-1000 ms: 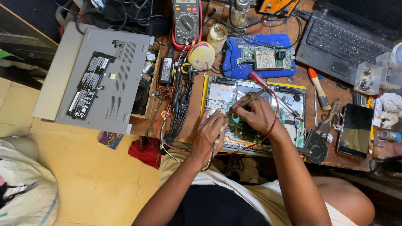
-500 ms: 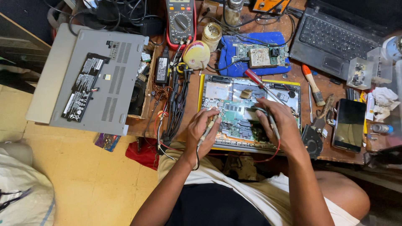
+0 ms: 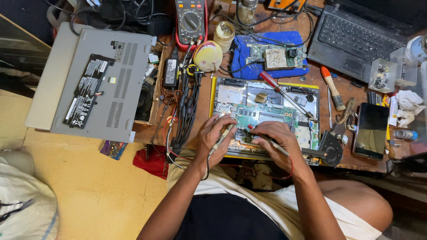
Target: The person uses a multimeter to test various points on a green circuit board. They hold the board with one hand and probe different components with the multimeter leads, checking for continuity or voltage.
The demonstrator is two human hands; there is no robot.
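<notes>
An opened laptop base [image 3: 267, 113] with a green circuit board lies on a yellow-edged mat in front of me. My left hand [image 3: 215, 135] is shut on a thin probe with a black lead, its tip on the board's left part. My right hand [image 3: 275, 135] grips a probe with a red lead, its red tip touching the board just right of the other. A red-and-black multimeter [image 3: 191, 20] stands at the back of the desk. A red-handled screwdriver [image 3: 284, 93] lies slantwise across the open base.
A grey laptop bottom cover [image 3: 95, 80] sits at left, a black keyboard unit [image 3: 356, 38] at back right. A second board rests on a blue pad [image 3: 271, 55]. A brush [image 3: 332, 88], a dark phone [image 3: 371, 131], a fan [image 3: 331, 149] and tangled cables [image 3: 184, 98] crowd the desk.
Both hands have shifted slightly toward me and apart on the board; the probe tips now sit on its near-left part. The view has tilted a little.
</notes>
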